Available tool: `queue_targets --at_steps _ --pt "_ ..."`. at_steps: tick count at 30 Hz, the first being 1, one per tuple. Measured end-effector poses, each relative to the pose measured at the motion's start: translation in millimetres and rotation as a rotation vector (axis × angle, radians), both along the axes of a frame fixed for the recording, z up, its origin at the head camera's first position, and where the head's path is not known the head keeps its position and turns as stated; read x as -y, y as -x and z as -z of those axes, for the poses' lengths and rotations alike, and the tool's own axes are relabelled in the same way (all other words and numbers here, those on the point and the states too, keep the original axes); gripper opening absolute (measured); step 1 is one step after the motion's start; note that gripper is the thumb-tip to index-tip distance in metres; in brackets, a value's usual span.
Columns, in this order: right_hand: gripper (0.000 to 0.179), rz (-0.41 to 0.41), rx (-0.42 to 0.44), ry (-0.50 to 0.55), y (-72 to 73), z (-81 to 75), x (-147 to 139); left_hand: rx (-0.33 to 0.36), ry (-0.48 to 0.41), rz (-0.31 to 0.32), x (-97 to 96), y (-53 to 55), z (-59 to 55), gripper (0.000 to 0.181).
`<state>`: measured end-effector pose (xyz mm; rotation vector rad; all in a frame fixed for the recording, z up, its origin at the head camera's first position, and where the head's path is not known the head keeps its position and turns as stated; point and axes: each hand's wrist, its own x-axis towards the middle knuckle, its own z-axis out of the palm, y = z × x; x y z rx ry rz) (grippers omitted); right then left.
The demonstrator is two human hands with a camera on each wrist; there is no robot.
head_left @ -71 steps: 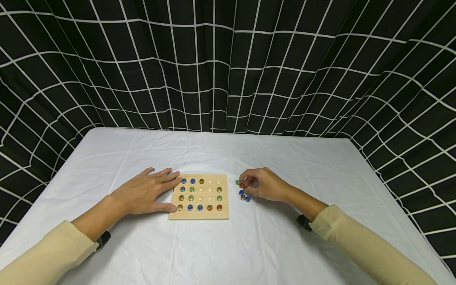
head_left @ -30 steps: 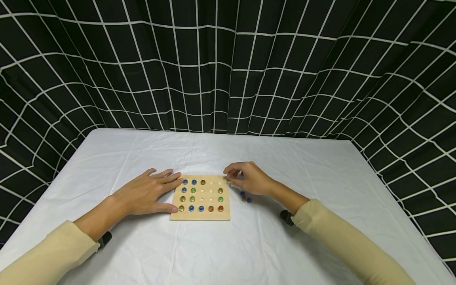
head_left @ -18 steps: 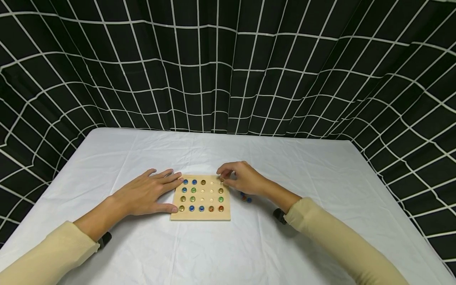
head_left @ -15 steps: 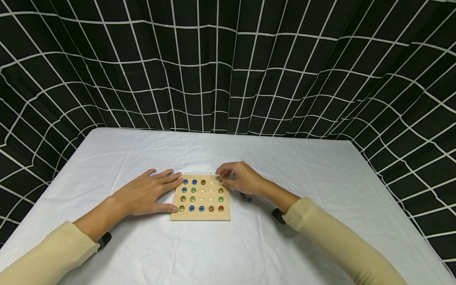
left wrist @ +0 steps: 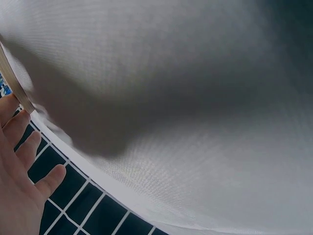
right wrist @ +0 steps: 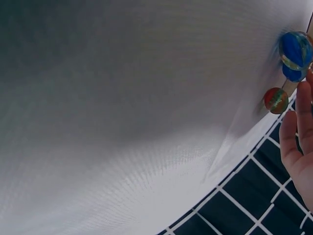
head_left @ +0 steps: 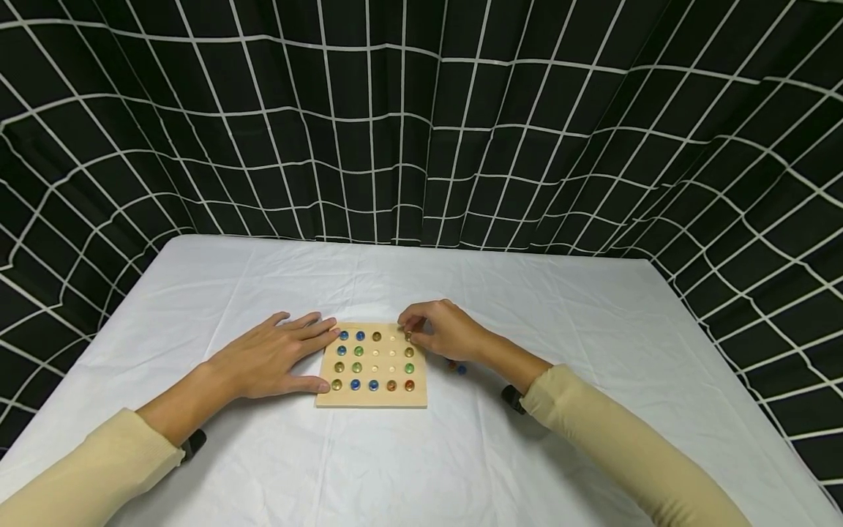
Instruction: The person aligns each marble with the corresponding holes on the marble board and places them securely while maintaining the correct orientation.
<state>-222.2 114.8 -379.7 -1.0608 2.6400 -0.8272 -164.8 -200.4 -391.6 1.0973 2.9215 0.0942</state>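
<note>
A square wooden board (head_left: 372, 398) lies on the table with blue, green, amber and red glass marbles in many of its hollows. My left hand (head_left: 270, 357) rests flat at the board's left edge, fingers spread, with the index fingertip and thumb on it. Thumb and forefinger of my right hand (head_left: 451, 331) pinch a small brownish marble (head_left: 408, 337) at the far right corner hollow. Bare hollows show in the middle columns. In the right wrist view a blue marble (right wrist: 295, 51) and a red-green marble (right wrist: 276, 101) lie near the right hand (right wrist: 301, 142).
Loose marbles (head_left: 461, 369) sit on the white cloth (head_left: 527, 307) right of the board, partly hidden under the right hand. A black curtain (head_left: 421, 132) with white grid lines stands around the table's back and sides.
My right hand has picked up a marble from the loose group and moved left with it to the board's far right corner. The left hand has stayed on the board.
</note>
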Motion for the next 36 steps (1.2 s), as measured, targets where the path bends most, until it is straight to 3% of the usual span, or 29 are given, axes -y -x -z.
queue_targets --at_steps 10,24,36 --pt "0.024 -0.013 -0.001 0.05 1.0 -2.2 -6.4 0.002 -0.007 -0.002 -0.2 -0.7 0.7 0.09" --pt "0.026 0.102 0.05 0.082 -3.9 -1.7 -48.8 -0.014 -0.004 0.009 0.9 1.1 3.5 0.09" --pt "0.036 0.085 0.063 0.064 -9.6 3.9 -65.8 -0.011 -0.003 0.01 -0.4 1.1 3.0 0.091"
